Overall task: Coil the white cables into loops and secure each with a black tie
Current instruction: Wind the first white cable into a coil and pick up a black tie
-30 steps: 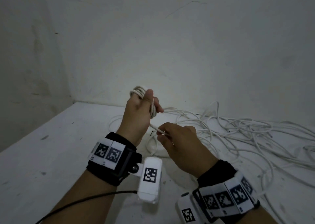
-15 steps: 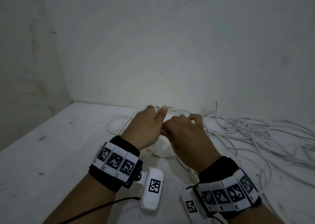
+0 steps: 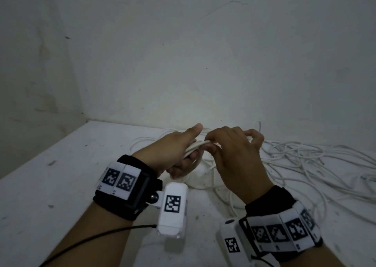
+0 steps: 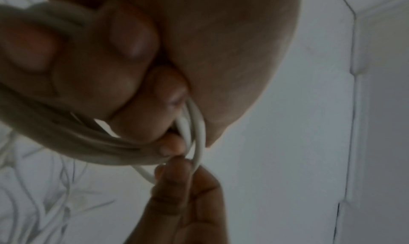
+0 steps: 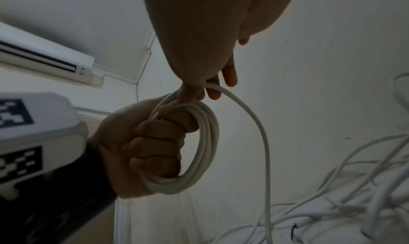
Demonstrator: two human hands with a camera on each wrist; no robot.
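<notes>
My left hand [image 3: 173,150] grips a small coil of white cable [image 3: 193,146], its fingers curled through several loops [image 5: 207,143]. Just to its right, my right hand [image 3: 232,150] pinches the free strand [image 5: 254,123] at the top of the coil, thumb and finger closed on it. From that pinch the strand arcs down to the table. In the left wrist view my left fingers [image 4: 99,55] wrap the bundle [image 4: 66,134], and the right fingertips [image 4: 175,179] meet them at the cable. I cannot make out a black tie for certain.
A tangle of loose white cables [image 3: 305,161] spreads over the white table [image 3: 61,185] to the right and behind my hands. A small black piece [image 5: 293,229] lies among them. Walls close off the table at the back and left.
My left hand has dropped from its raised pose and turned flatter with the coil. My right hand has moved up and forward from below the coil, bringing the strand over to its top.
</notes>
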